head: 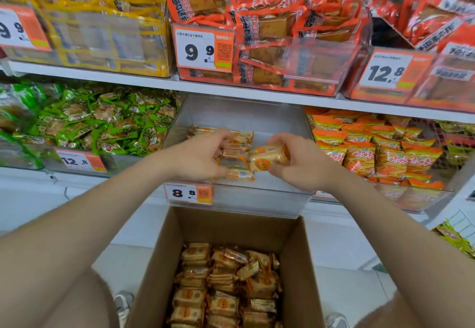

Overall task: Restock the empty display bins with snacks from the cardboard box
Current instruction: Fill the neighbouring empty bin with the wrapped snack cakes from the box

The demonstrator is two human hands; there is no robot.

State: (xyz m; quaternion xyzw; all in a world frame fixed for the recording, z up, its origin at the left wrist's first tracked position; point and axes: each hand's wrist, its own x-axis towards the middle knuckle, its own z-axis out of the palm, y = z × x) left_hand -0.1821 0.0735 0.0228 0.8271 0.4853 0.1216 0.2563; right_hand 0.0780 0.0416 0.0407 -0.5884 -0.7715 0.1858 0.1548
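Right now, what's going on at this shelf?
A person is filling a clear bin with wrapped snack packs from the open cardboard box below. Both hands are over the bin: the right hand holds one pack, the left hand grips a few more. The bin holds only a few packs; the box holds many.

Clear bin (257, 196) nearly empty, few orange snack packs (240, 138) inside; cardboard box (164, 263) below, open, part-full.

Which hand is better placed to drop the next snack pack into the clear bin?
Right: the right hand grips a snack pack over the clear bin; whether the left hand holds any is unclear.
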